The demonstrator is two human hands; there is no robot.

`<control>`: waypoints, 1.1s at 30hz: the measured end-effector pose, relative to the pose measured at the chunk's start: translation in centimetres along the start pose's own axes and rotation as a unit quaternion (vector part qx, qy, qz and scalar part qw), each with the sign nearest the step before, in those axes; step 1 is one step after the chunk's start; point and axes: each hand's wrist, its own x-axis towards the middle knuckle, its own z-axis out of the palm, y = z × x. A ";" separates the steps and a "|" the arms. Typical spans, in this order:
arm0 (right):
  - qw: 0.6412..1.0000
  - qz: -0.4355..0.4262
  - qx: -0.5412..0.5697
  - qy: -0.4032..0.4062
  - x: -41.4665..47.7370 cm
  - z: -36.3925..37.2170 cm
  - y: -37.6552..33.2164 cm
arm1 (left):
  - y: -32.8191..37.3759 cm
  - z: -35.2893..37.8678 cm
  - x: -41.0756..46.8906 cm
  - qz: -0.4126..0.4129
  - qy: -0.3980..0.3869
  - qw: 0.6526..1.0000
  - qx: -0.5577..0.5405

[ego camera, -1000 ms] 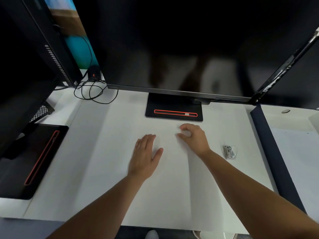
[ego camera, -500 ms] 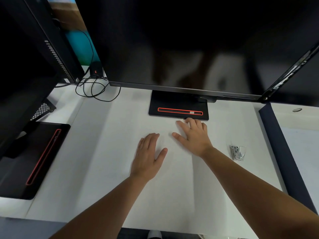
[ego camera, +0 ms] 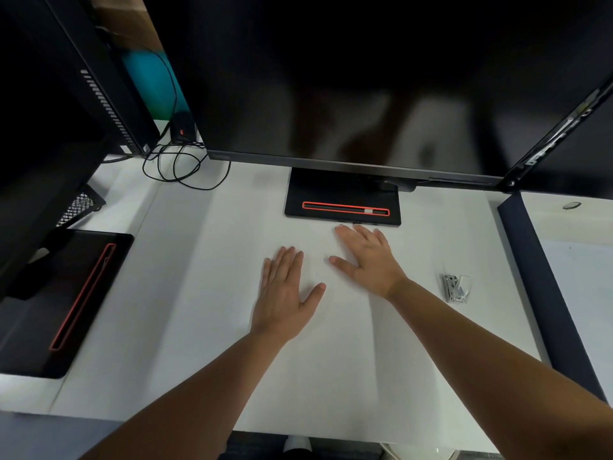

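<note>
My left hand [ego camera: 285,293] lies flat, palm down, on a large white sheet of paper [ego camera: 205,310] that covers the desk. My right hand [ego camera: 368,260] also rests flat on the sheet, fingers straight and spread, its fingertips close to the front edge of the black monitor base [ego camera: 341,200] with a red-outlined slot. Neither hand holds anything. A big dark monitor [ego camera: 331,78] hangs over the base.
A small clear bag of metal parts [ego camera: 456,288] lies right of my right hand. A second black base [ego camera: 66,303] and dark monitor stand at the left. Black cables [ego camera: 179,167] coil at the back left. A dark strip [ego camera: 544,287] bounds the desk on the right.
My right hand went from curled fingers to flat and spread, sliding forward toward the monitor base. My left hand has stayed flat in place.
</note>
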 end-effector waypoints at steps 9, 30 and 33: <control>0.996 -0.061 0.058 -0.004 -2.0 0.8 -0.7 | 0.0 -0.2 -0.2 0.010 -0.001 1.000 -0.015; 0.996 -0.089 -0.007 -0.016 -4.1 1.9 -2.2 | 0.3 -0.9 -0.2 -0.004 0.006 0.997 -0.078; 0.988 -0.067 0.141 -0.017 -5.6 1.8 -2.5 | 0.5 -1.4 -0.4 -0.020 -0.003 0.993 -0.115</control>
